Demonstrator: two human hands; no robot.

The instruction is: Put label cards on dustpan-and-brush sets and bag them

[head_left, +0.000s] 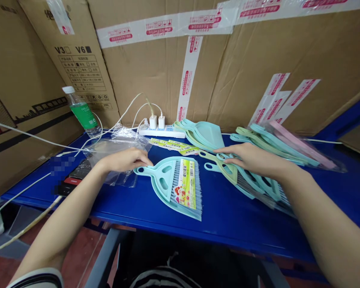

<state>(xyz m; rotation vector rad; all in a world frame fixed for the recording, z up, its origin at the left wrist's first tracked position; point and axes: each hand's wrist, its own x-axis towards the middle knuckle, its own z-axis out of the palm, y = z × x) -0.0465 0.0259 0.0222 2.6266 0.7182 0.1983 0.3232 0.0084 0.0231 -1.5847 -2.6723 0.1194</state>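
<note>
At the table's middle lies a light-blue dustpan with a light-blue hand brush nested on it and a colourful label card across the bristles. My left hand pinches the handle end of this set. Further right, my right hand reaches over a pile of hand brushes, its thumb and forefinger apart at the handles. A green brush is beside those fingertips, and several light-blue brushes lie partly under the hand. Whether the fingertips press on a handle is hard to see.
Behind lie stacked dustpans, loose label cards and a power strip with cables. Bagged dustpans sit back right. On the left are clear plastic bags and a water bottle. Large cartons wall off the back.
</note>
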